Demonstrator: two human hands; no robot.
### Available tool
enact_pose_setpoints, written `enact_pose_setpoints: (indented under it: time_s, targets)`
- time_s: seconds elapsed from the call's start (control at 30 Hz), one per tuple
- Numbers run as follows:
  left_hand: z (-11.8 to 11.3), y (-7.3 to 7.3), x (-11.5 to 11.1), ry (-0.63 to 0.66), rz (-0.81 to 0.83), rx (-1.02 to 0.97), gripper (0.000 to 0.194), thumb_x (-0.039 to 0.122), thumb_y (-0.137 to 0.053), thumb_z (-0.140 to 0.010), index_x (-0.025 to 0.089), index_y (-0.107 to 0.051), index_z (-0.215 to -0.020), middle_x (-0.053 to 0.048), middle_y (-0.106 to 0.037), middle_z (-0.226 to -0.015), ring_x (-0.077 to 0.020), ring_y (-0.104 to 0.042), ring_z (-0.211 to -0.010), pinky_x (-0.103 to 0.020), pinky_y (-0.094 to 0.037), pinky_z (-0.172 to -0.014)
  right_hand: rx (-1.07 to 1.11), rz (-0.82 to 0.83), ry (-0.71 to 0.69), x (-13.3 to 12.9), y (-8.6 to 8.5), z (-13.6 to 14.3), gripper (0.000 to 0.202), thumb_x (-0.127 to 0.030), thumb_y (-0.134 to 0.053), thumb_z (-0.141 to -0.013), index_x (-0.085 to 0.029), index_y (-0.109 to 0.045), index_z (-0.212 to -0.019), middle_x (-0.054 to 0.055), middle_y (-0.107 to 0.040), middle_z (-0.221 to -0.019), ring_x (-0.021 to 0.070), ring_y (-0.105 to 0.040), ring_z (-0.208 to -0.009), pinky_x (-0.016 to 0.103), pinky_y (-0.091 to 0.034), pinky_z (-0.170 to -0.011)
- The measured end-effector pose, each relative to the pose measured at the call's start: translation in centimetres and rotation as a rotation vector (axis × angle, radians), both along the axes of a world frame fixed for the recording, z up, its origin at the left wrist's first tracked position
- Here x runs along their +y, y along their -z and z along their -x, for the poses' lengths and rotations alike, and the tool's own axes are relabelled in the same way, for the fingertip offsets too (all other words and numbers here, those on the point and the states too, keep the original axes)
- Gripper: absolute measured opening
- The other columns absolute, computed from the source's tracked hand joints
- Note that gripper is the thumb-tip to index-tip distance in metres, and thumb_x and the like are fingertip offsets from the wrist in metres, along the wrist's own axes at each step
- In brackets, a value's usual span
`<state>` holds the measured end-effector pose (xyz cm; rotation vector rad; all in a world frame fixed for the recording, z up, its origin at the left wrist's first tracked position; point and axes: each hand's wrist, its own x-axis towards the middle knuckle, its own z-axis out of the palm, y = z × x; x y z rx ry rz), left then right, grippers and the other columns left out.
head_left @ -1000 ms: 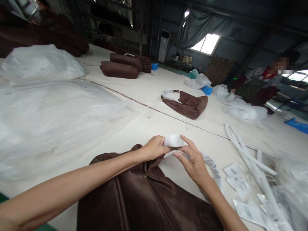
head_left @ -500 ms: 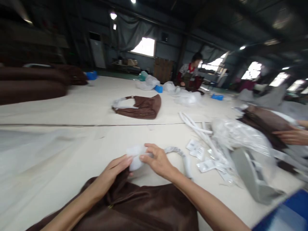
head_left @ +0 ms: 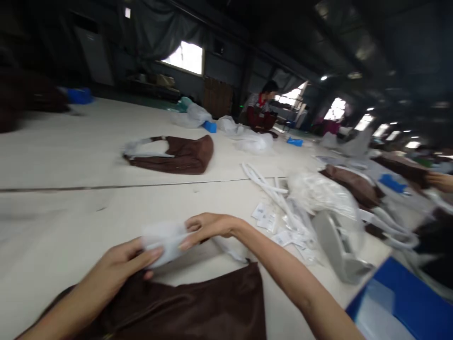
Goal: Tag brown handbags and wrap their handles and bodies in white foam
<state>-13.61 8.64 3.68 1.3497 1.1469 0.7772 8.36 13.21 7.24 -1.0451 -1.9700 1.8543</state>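
Note:
A dark brown handbag (head_left: 198,307) lies on the table below my hands. Around one end of its strap is a translucent white wrapping sheet (head_left: 168,241), slightly blurred. My left hand (head_left: 125,259) pinches the sheet's left side between thumb and fingers, close to the bag. On the right side, my right hand (head_left: 207,229) grips the same sheet with thumb and fingertips. The strap between my hands is mostly hidden by the wrapping. Past my right wrist, a white-wrapped stretch of the strap (head_left: 230,250) curves back to the bag.
Another brown handbag (head_left: 180,153) lies across the table seam. To the right are white strips (head_left: 265,184), small packets (head_left: 265,217), clear plastic bags (head_left: 318,193), a grey tape dispenser (head_left: 336,245) and a blue box (head_left: 406,302). A co-worker (head_left: 262,106) is at the far side.
The view has swung right, so most things sit further left. Both hands stay on the wrapping around the strap; my right wrist is more bent, and the sheet appears pulled wider between them.

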Motion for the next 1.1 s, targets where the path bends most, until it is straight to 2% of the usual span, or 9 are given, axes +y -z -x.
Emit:
enact_pose_setpoints:
  time_s: [0.07,0.13,0.2,0.37,0.57,0.7,0.8,1.0,1.1]
  targets:
    - [0.6,-1.5,-2.5,-0.060,0.078,-0.064,0.051,0.052,-0.076,-0.066,0.016,-0.072,-0.102,-0.005,-0.069,-0.082,-0.0194,-0.060,-0.073,-0.023,-0.051,-0.057,0.159,0.071,0.036,-0.4,0.8,0.2,0.041,-0.033,-0.087,-0.058,-0.016,-0.067,-0.089,0.000,-0.068,-0.085,0.0141,-0.061,-0.079,0.023,-0.047,-0.072]
    - [0.3,-2.2,-3.4,-0.062,0.105,-0.153,0.051,0.048,-0.079,-0.066,0.014,-0.071,-0.103,-0.006,-0.069,-0.087,-0.0199,-0.060,-0.081,-0.022,-0.052,-0.061,0.284,0.130,0.104,-0.8,1.7,0.1,0.048,-0.030,-0.087,-0.059,-0.016,-0.065,-0.099,0.001,-0.068,-0.090,0.0149,-0.062,-0.084,0.026,-0.047,-0.077]
    - [-0.2,-2.1,-3.3,-0.075,0.089,-0.225,0.048,0.043,-0.079,-0.068,0.014,-0.069,-0.106,-0.006,-0.068,-0.085,-0.0172,-0.059,-0.078,-0.020,-0.050,-0.058,0.355,0.152,0.147,-1.2,2.3,0.0,0.050,-0.028,-0.087,-0.059,-0.018,-0.064,-0.102,0.000,-0.067,-0.090,0.0145,-0.061,-0.083,0.025,-0.046,-0.076]
    - [-0.3,-1.2,-3.3,-0.127,0.013,-0.275,0.032,0.033,-0.075,-0.072,0.015,-0.072,-0.098,-0.001,-0.061,-0.071,-0.0115,-0.052,-0.063,-0.017,-0.047,-0.049,0.382,0.076,0.202,-2.2,3.1,-0.3,0.029,-0.033,-0.084,-0.065,-0.018,-0.067,-0.084,-0.004,-0.058,-0.071,0.0091,-0.048,-0.061,0.022,-0.037,-0.058]
    - [-0.3,-1.9,-3.7,-0.123,0.027,-0.222,0.024,0.016,-0.061,-0.065,0.017,-0.077,-0.082,0.000,-0.064,-0.068,-0.0082,-0.050,-0.053,-0.017,-0.044,-0.050,0.413,-0.106,0.090,-1.9,3.8,-0.6,0.023,-0.042,-0.075,-0.077,-0.022,-0.079,-0.088,0.000,-0.051,-0.077,0.0128,-0.048,-0.071,0.025,-0.037,-0.063]
    - [-0.1,-2.1,-3.5,-0.090,0.022,-0.188,0.023,0.018,-0.058,-0.068,0.018,-0.078,-0.079,0.000,-0.063,-0.065,-0.0094,-0.050,-0.055,-0.017,-0.043,-0.051,0.388,-0.100,0.032,-1.9,4.2,-1.1,0.013,-0.029,-0.068,-0.083,-0.025,-0.080,-0.087,0.002,-0.056,-0.088,0.0131,-0.051,-0.077,0.025,-0.038,-0.067]
    - [0.3,-2.0,-3.5,-0.057,0.032,-0.192,0.025,0.020,-0.056,-0.067,0.016,-0.078,-0.079,-0.001,-0.062,-0.063,-0.0106,-0.050,-0.056,-0.018,-0.043,-0.051,0.369,-0.083,0.050,-2.2,4.4,-1.1,0.018,-0.017,-0.064,-0.082,-0.026,-0.080,-0.083,0.001,-0.055,-0.092,0.0128,-0.053,-0.082,0.025,-0.039,-0.072]
    - [0.1,-1.5,-3.4,-0.086,0.013,-0.158,0.042,0.049,-0.056,-0.084,0.012,-0.073,-0.080,-0.004,-0.059,-0.067,-0.0123,-0.050,-0.056,-0.020,-0.043,-0.049,0.359,-0.083,0.086,-2.4,4.1,-0.6,0.023,-0.011,-0.059,-0.077,-0.023,-0.078,-0.073,0.001,-0.053,-0.092,0.0129,-0.052,-0.083,0.026,-0.038,-0.075]
    - [-0.3,-1.6,-3.1,-0.129,0.056,-0.117,0.043,0.052,-0.067,-0.079,0.016,-0.068,-0.102,0.001,-0.054,-0.067,-0.0113,-0.046,-0.057,-0.019,-0.042,-0.049,0.364,-0.124,0.094,-2.0,4.0,-0.6,0.023,-0.011,-0.057,-0.076,-0.022,-0.076,-0.071,0.001,-0.053,-0.092,0.0134,-0.052,-0.083,0.026,-0.038,-0.078]
